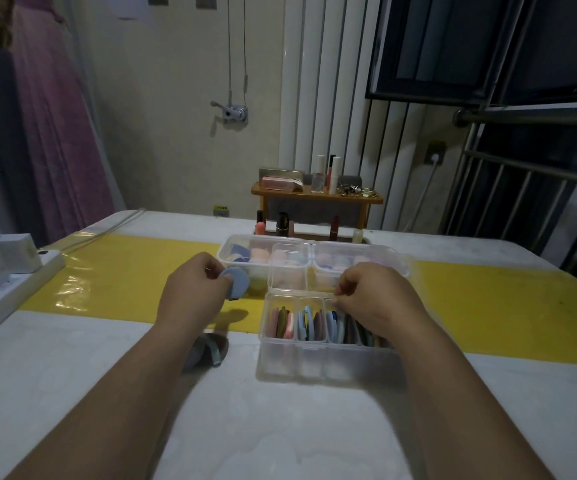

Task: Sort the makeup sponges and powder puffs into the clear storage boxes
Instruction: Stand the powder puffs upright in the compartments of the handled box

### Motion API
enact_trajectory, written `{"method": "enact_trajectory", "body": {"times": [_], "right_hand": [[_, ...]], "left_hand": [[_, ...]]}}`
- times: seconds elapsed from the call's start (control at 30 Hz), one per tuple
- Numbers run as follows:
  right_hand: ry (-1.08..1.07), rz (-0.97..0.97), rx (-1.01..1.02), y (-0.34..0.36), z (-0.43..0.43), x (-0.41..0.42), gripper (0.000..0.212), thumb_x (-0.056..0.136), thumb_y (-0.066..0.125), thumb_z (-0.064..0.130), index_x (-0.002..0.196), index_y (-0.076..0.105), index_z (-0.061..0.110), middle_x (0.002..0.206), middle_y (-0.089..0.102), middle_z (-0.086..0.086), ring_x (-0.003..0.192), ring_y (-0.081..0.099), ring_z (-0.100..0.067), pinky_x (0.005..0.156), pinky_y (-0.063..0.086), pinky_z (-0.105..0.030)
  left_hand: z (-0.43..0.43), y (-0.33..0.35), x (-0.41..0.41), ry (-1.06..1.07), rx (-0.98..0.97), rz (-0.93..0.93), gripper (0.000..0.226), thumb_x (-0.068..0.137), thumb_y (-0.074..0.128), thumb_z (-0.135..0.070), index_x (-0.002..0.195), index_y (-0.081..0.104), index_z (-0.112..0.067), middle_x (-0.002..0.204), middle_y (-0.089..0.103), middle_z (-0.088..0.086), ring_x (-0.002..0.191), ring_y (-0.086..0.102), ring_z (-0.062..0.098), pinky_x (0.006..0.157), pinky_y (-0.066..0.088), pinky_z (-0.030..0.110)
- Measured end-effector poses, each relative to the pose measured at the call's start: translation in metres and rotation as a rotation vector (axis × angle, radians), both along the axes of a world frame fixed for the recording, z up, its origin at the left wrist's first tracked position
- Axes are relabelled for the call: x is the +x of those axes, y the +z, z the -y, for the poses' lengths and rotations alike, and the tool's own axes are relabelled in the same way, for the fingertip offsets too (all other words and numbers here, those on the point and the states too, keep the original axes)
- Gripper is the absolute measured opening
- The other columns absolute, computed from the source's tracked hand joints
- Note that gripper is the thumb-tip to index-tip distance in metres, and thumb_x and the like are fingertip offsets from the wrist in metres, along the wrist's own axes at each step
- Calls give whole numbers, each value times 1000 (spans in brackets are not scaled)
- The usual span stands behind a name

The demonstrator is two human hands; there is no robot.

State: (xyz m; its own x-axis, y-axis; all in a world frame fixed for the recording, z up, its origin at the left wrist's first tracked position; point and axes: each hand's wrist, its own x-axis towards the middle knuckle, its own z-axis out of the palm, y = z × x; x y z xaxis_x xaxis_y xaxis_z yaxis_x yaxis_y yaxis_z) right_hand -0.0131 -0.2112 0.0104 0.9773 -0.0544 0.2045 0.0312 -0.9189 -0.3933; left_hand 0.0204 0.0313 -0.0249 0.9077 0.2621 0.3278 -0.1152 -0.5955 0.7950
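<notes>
Left hand (193, 289) pinches a flat round blue puff (238, 282); right hand (375, 301) curls over the clear plastic box (280, 358), hold unclear.

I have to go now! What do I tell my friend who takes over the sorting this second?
Left hand pinches a round blue powder puff over the yellow strip.
Right hand curls over the right end of the divided clear box; what it grips, if anything, is hidden.
Done: flat puffs stand on edge in its compartments; sponges sit in the clear boxes behind.
Left: the blue puff, plus a greyish puff lying on the table.
</notes>
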Motion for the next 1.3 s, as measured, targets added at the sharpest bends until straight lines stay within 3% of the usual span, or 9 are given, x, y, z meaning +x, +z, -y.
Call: {"method": "enact_trajectory", "body": {"times": [0.33,0.6,0.83,1.0,1.13,1.3], "right_hand": [[-7,42,-81,-2,-31,3,7,90,70,32,86,71,26,84,64,4,76,60,-16,75,55,-35],[8,111,-111,-10,-69,9,16,89,69,17,106,70,19,99,60,-1,84,61,-23,76,55,-37],[103,104,61,-10,-59,7,14,98,58,26,108,67,23,104,61,2,90,58,-17,84,54,-36],[246,141,287,-8,-51,0,14,101,53,27,110,63,29,104,61,12,94,57,-9,80,50,-26],[355,88,430,-6,-48,-6,11,102,52,27,105,59,34,102,60,16,95,57,-3,77,50,-23],[392,116,433,-6,-47,-7,11,99,57,28,103,66,33,97,62,18,90,58,-2,82,53,-25]], "left_hand": [[2,8,-4,4,-136,96,6,85,66,-18,83,61,-18,81,62,-1,75,55,19,57,37,30],[5,16,-10,24,-176,168,6,86,68,-17,87,63,-12,83,63,4,80,57,22,56,37,26],[9,17,-14,-36,-181,149,8,85,70,-19,91,67,-16,84,68,2,80,63,16,55,40,23],[15,19,-18,-115,-134,118,12,89,69,-20,97,60,-20,80,67,3,62,53,8,46,34,13],[18,18,-18,-158,-73,124,19,89,69,-20,80,53,-20,74,65,1,68,58,15,54,38,26],[22,17,-20,-244,-29,123,18,89,69,-20,79,53,-20,73,66,1,66,59,19,57,42,29]]}}
